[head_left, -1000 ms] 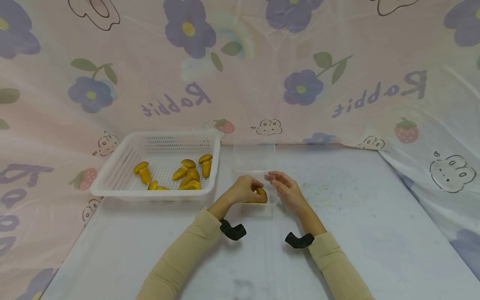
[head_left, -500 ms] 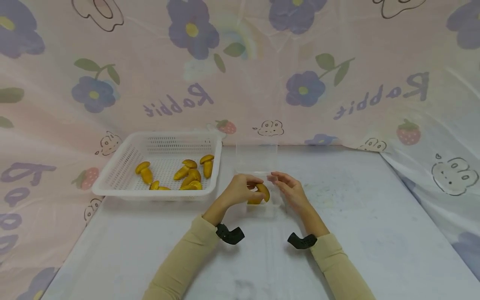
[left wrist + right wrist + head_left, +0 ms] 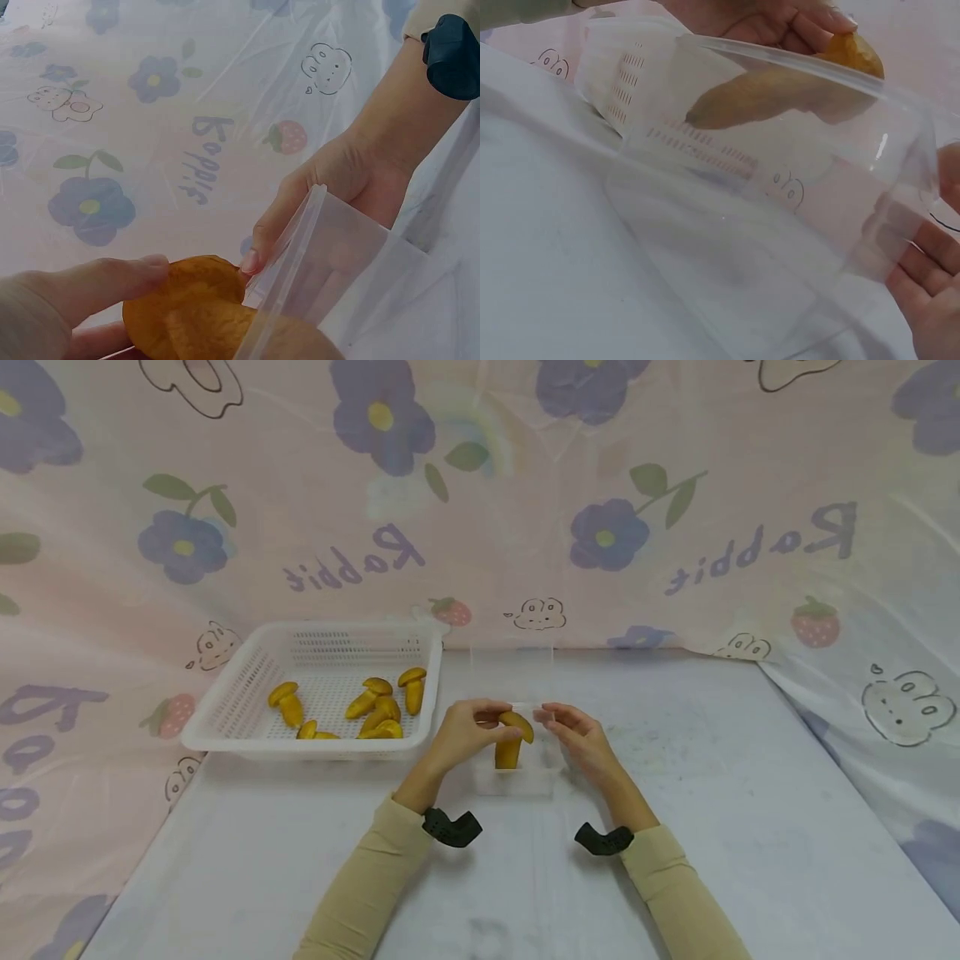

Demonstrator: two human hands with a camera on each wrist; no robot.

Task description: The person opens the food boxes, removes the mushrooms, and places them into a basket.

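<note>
My left hand [image 3: 463, 733] grips a yellow-brown mushroom [image 3: 507, 753] by its cap, with the stem pointing down into a clear plastic box [image 3: 517, 783]. In the right wrist view the mushroom [image 3: 772, 96] lies along the box's top rim, its cap at the right and its tapered stem end at the left. The fingers of my right hand [image 3: 588, 747] are fairly straight and rest against the outside of the box at its far right corner. Part of that hand shows through the clear wall in the left wrist view.
A white perforated basket [image 3: 300, 747] stands to the left with several more mushrooms [image 3: 285, 703] inside. Behind the box rises its clear lid [image 3: 512, 672]. A patterned curtain [image 3: 480, 552] hangs along the back of the white table [image 3: 675, 877].
My left hand has raised the mushroom from low in the box to its rim and turned it more upright. My right hand has stayed at the box's right side.
</note>
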